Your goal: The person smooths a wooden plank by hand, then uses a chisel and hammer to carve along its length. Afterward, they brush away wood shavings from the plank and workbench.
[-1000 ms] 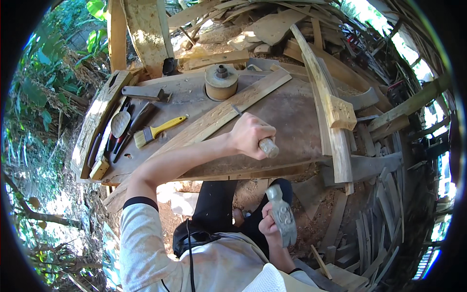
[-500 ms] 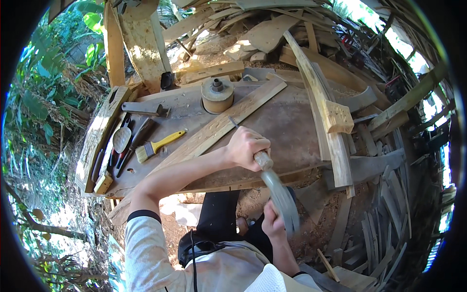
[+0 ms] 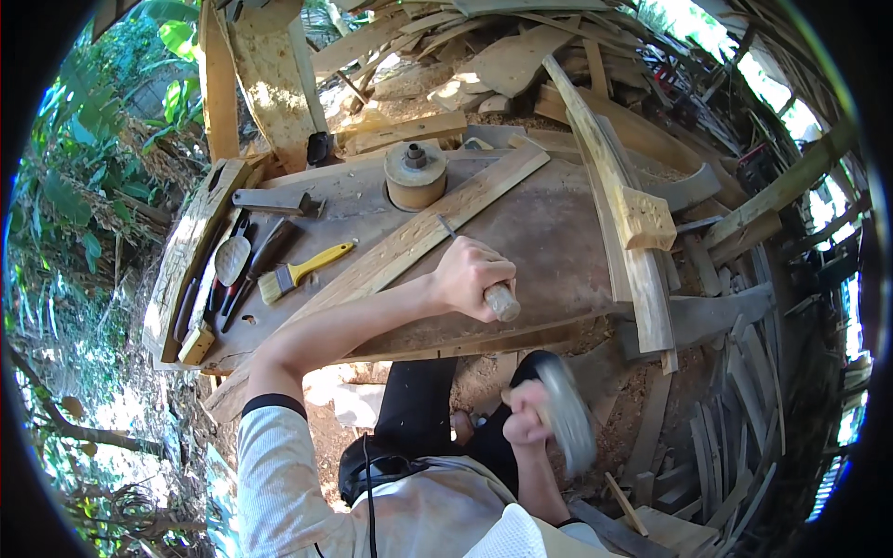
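Note:
My left hand (image 3: pixel 473 279) is closed around the wooden handle of a chisel (image 3: pixel 502 303). The chisel's thin metal blade slants up to the left, its tip at a long wooden plank (image 3: pixel 409 240) marked with several small notches. My right hand (image 3: pixel 528 412) grips a mallet (image 3: pixel 569 418) below the bench's near edge, over my leg. Motion smears the mallet's pale head, which is apart from the chisel handle. A yellow-handled paintbrush (image 3: pixel 307 270) lies left of the plank.
The brown wooden bench (image 3: pixel 549 237) bears a round wooden block with a metal bolt (image 3: pixel 416 177), a hand saw-like flat tool (image 3: pixel 272 202) and a spoon-shaped tool (image 3: pixel 232 260). A long beam (image 3: pixel 642 270) crosses the right side. Scrap wood (image 3: pixel 735 428) piles up at right.
My right hand has lowered slightly, and the mallet's head has swung away from the chisel handle, down and to the right. My left hand stays nearly still.

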Action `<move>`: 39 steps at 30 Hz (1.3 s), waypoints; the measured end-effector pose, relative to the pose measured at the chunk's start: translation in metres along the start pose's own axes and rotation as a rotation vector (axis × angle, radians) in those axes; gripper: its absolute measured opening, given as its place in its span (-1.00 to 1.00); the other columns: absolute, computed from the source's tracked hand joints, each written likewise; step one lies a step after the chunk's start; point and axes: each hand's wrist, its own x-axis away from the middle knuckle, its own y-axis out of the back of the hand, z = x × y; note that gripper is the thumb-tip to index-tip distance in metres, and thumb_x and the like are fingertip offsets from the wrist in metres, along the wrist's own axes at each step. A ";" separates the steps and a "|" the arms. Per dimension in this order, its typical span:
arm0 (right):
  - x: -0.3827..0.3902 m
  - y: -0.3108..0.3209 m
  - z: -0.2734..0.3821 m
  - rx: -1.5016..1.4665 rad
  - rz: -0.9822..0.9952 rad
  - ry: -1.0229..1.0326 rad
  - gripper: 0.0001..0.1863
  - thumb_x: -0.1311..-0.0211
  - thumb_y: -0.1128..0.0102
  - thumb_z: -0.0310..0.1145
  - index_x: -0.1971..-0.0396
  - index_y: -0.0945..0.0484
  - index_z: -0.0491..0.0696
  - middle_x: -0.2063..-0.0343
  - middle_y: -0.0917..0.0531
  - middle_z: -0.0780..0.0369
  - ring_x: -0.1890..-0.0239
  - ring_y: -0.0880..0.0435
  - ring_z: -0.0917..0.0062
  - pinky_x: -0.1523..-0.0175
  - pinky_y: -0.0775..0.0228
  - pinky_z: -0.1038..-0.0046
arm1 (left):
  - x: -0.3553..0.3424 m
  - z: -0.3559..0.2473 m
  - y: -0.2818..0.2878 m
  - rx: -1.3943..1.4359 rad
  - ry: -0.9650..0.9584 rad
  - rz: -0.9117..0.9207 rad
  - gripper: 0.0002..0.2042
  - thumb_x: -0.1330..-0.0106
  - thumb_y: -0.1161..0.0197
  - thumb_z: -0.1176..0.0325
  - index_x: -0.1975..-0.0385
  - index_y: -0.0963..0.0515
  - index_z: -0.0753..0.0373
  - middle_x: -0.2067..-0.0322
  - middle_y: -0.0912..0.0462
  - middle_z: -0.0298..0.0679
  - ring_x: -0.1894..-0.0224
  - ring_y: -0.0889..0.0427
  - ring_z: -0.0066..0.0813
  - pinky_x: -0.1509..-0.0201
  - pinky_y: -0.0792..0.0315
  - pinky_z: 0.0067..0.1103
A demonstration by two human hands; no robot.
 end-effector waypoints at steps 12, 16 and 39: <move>0.007 0.001 -0.003 -0.177 -0.078 -0.019 -0.87 -0.41 0.01 -0.36 0.36 -0.41 -0.06 0.59 -0.41 0.29 0.61 -0.37 0.53 0.50 -0.25 0.49 | 0.003 0.002 0.001 0.003 -0.003 0.011 -0.85 0.28 -0.31 0.28 0.69 -0.48 0.10 0.71 -0.52 -0.30 0.64 -0.56 -0.21 0.54 -0.43 -0.38; -0.001 0.002 -0.006 0.022 0.004 0.033 -0.89 -0.43 0.00 -0.32 0.24 -0.39 -0.03 0.60 -0.41 0.30 0.64 -0.34 0.58 0.52 -0.26 0.57 | 0.003 0.002 0.000 -0.040 -0.007 0.000 -0.85 0.28 -0.30 0.29 0.69 -0.49 0.09 0.71 -0.52 -0.30 0.64 -0.57 -0.22 0.54 -0.43 -0.40; 0.003 -0.011 0.012 0.126 0.061 -0.224 -0.81 -0.20 -0.03 -0.46 0.63 -0.40 -0.04 0.68 -0.46 0.25 0.60 -0.52 0.42 0.48 -0.31 0.39 | 0.001 0.003 0.006 -0.032 -0.020 0.014 -0.83 0.21 -0.33 0.34 0.75 -0.43 0.12 0.74 -0.49 -0.27 0.68 -0.53 -0.22 0.58 -0.39 -0.41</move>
